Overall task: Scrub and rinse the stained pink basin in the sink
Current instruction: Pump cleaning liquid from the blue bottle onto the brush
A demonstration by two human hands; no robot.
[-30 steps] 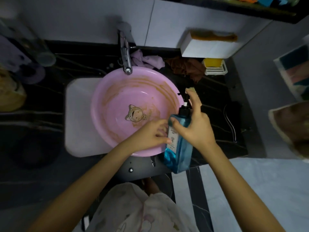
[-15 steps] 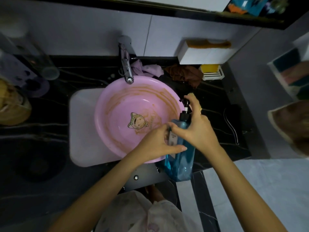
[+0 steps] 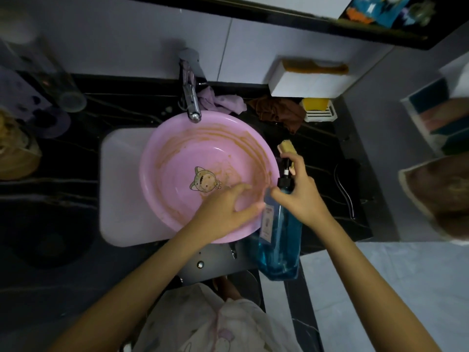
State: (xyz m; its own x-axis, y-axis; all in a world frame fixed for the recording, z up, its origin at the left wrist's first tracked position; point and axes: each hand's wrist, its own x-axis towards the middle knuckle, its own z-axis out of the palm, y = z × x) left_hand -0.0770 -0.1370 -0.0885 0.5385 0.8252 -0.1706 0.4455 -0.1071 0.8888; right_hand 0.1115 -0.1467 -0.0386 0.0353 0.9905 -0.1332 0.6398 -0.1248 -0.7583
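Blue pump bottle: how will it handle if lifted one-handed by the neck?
The blue pump bottle looks mostly full, so probably heavy for its size. The right hand grips only its narrow neck, so the tall body may swing. Its smooth clear plastic could be slippery near the pink basin if wet.

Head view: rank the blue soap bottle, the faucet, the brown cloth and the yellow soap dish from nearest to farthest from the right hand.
From the right hand:
1. Blue soap bottle, gripped at its pump neck by that hand.
2. Brown cloth, on the counter beyond the pink basin's right rim.
3. Yellow soap dish, just right of the cloth; nearly tied with it.
4. Faucet, over the basin's back rim.
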